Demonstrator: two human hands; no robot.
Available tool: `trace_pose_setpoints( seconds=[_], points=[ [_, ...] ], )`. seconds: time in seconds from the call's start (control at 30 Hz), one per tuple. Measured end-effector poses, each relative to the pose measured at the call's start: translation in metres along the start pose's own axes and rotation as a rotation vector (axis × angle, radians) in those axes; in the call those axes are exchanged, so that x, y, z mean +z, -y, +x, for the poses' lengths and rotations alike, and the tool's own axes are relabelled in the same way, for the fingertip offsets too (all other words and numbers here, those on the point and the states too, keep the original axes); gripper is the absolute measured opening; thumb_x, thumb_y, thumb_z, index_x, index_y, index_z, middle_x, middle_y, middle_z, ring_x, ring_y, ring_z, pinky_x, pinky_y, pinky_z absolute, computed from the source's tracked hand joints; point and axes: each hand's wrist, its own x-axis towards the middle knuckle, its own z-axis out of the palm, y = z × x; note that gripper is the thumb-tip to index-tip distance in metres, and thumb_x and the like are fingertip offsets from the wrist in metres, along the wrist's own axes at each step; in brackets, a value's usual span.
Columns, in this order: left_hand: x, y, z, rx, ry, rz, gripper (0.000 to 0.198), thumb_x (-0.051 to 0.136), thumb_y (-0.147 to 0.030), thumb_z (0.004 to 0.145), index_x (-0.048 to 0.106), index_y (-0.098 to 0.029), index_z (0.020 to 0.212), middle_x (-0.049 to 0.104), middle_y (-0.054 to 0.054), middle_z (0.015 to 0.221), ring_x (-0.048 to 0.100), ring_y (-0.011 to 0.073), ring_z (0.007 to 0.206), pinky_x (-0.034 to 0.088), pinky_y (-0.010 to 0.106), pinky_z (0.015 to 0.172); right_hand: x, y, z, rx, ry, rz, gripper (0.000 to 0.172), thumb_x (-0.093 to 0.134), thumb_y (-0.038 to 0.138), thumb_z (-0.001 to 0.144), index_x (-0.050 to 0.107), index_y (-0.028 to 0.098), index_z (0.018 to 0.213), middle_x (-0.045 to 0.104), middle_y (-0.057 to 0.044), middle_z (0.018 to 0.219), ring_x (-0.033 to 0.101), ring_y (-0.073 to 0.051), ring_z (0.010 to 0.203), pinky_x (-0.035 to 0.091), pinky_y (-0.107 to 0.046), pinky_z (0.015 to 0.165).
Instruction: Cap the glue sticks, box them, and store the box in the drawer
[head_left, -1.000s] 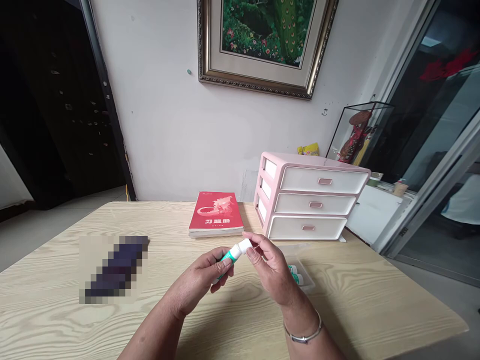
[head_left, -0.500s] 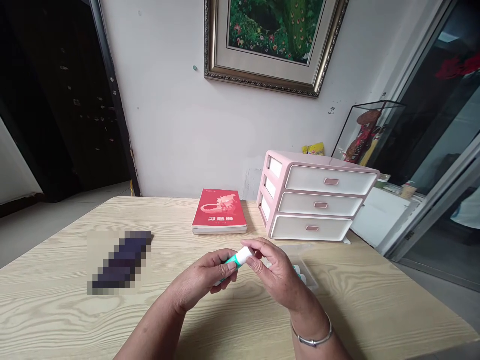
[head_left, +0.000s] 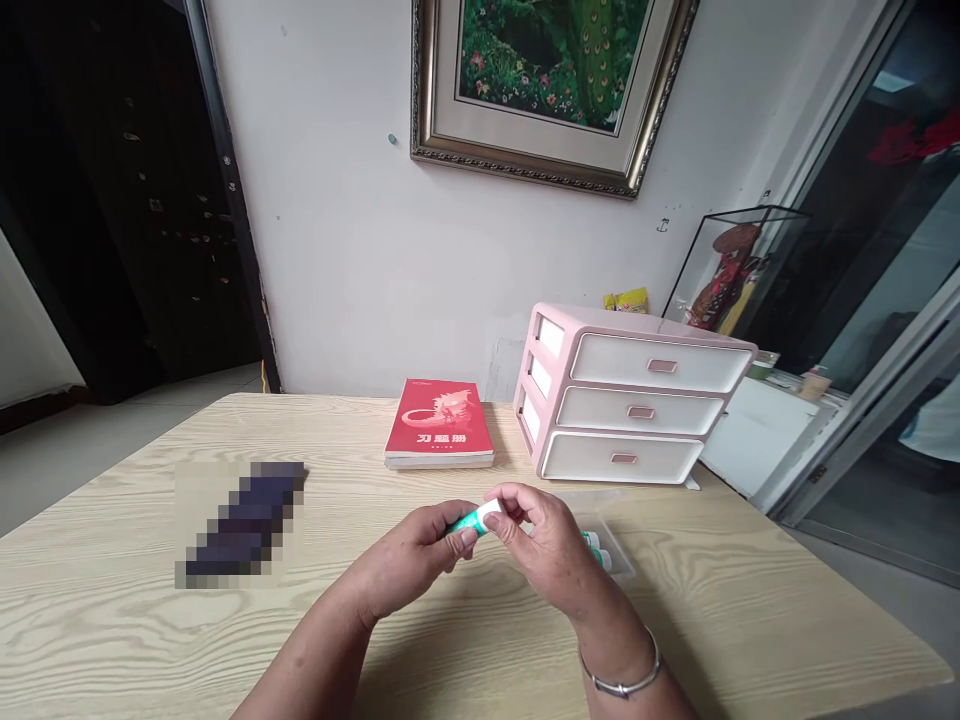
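Note:
A glue stick (head_left: 469,521) with a green body and a white cap is held above the table, tilted up to the right. My left hand (head_left: 420,550) is closed round its green body, thumb on top. The thumb and fingers of my right hand (head_left: 551,545) pinch the white cap (head_left: 491,509). Under and behind the right hand lies a clear plastic box (head_left: 622,565), partly hidden by it. Inside the box more green-and-white sticks (head_left: 598,548) show.
A red book (head_left: 439,420) lies at the back of the wooden table (head_left: 300,640). To its right stands a pink and white drawer unit (head_left: 637,400), its three drawers closed. A dark, pixelated item (head_left: 244,520) lies on the left. A framed picture (head_left: 536,170) hangs above.
My right thumb and fingers have closed in on the cap, covering more of it. The right hand has shifted slightly left, showing more of the sticks in the box.

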Motion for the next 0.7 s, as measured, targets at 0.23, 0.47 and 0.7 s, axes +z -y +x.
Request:
trace_pose_setpoints(
  seconds=[0.23,0.47,0.7],
  points=[
    [0.010,0.007,0.008,0.129,-0.221,0.431,0.025,0.045,-0.038,0.098,0.062,-0.024,0.109,0.064,0.005,0.097,0.057,0.0210,0.085,0.041,0.030,0.075,0.021,-0.020,0.003,0.202,-0.140,0.050,0.032,0.056,0.049,0.093,0.066,0.018,0.096,0.062,0.000,0.069,0.053,-0.013,0.058,0.042,-0.025,0.054],
    [0.003,0.001,0.002,0.019,-0.064,0.083,0.028,0.050,-0.046,0.096,0.062,-0.022,0.103,0.059,0.001,0.088,0.050,0.0158,0.077,0.040,0.026,0.070,0.009,-0.009,0.000,0.091,-0.009,0.165,0.033,0.053,0.046,0.096,0.064,0.020,0.113,0.062,0.000,0.081,0.056,-0.013,0.073,0.046,-0.025,0.068],
    [-0.001,0.002,0.002,0.009,-0.023,-0.036,0.029,0.052,-0.046,0.095,0.062,-0.019,0.100,0.057,0.000,0.085,0.048,0.0132,0.073,0.039,0.024,0.068,0.002,0.000,-0.002,0.050,0.090,0.169,0.028,0.053,0.043,0.096,0.065,0.019,0.106,0.054,0.002,0.078,0.048,-0.012,0.072,0.042,-0.024,0.066]
  ],
)
